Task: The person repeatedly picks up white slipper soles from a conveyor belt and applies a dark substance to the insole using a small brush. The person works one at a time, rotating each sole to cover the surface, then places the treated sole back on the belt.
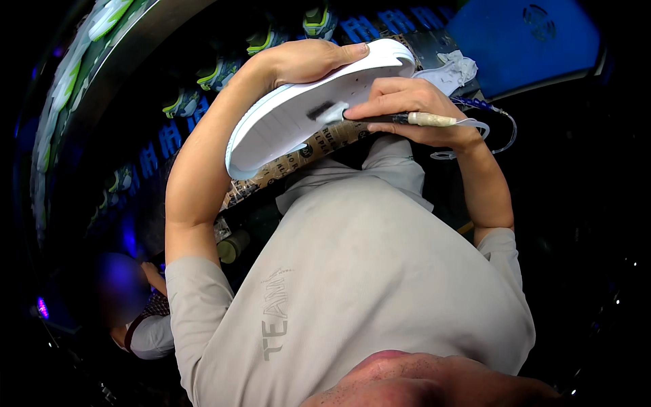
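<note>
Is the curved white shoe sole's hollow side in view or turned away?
In view: the curved white shoe sole shows its inner face within a raised rim, held by the left hand.

White sole [288, 112]: very bright, nearly too white in spots.
Grey shirt [380, 251]: lit well, with soft shadows in its folds.
Left rail [152, 37]: bends like a bow.
Other person's head [123, 288]: a fuzzy blue-purple blob.
Purple light [43, 308]: small and glowing at the far left.
Right side: mostly black, with tiny white dots.
Corners: all dark.
Middle: clear and sharp.
</note>
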Demonstrator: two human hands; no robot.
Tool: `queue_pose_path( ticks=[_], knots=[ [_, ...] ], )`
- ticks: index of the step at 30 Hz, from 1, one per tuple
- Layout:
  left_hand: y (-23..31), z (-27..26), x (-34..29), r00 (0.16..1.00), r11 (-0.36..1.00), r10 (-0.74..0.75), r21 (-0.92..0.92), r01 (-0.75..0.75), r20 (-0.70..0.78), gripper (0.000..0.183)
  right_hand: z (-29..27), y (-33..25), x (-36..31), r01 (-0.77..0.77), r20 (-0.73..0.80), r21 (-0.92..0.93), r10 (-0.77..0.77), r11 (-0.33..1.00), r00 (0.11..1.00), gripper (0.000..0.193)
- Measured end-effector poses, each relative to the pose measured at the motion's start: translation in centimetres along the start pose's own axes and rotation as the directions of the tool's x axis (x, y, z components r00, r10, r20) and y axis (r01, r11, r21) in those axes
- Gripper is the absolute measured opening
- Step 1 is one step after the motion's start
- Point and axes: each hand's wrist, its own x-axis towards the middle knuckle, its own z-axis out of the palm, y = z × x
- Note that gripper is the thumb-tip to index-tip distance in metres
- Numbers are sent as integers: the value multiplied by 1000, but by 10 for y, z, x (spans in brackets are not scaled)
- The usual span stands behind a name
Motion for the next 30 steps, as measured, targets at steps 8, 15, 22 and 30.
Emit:
queue_pose_path(
  ticks=[8,15,22,30],
  knots=[
    [-11,-1,-9,998,998,-59,-22,59,4,84,-12,5,-7,-12,-1,-133,12,991,1000,33],
    [-18,-5,-21,993,993,-118,6,118,-2,85,-23,13,-13,55,34,-209,-49,976,998,33],
    [-53,-4,-24,979,951,-168,-281,132,-112,78,-44,8,-10,102,28,40,-103,994,994,31],
    [-4,-33,-10,890,730,35,-597,-334,-454,58,-35,15,-92,307,-647,516,129,800,751,41]
  ],
)
